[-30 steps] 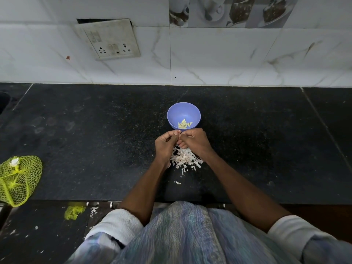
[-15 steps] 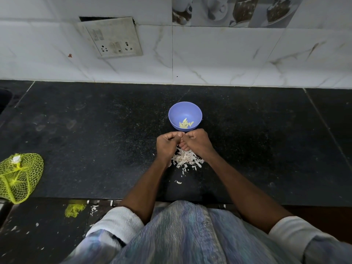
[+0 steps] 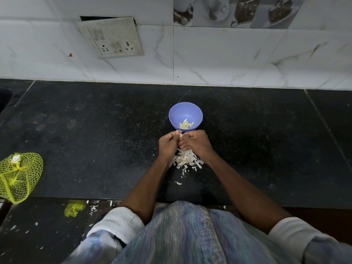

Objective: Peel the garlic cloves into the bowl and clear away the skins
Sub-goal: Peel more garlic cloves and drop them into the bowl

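I see my left hand (image 3: 168, 144) and right hand (image 3: 196, 142) pinching one garlic clove (image 3: 180, 134) just before the bowl (image 3: 185, 111), above the skins (image 3: 186, 161).

Home kitchen; black stone counter (image 3: 95, 141), marble-look wall tiles (image 3: 228, 58), wall socket plate (image 3: 112, 38), cup-pattern tile (image 3: 228, 10)

Single head-worn wide-angle view, looking forward and steeply down past the person's torso; bowl (image 3: 185, 116) sits mid-frame (fairly near), dark surface (image 3: 95, 140) around it, tiled wall (image 3: 228, 58) beyond it.
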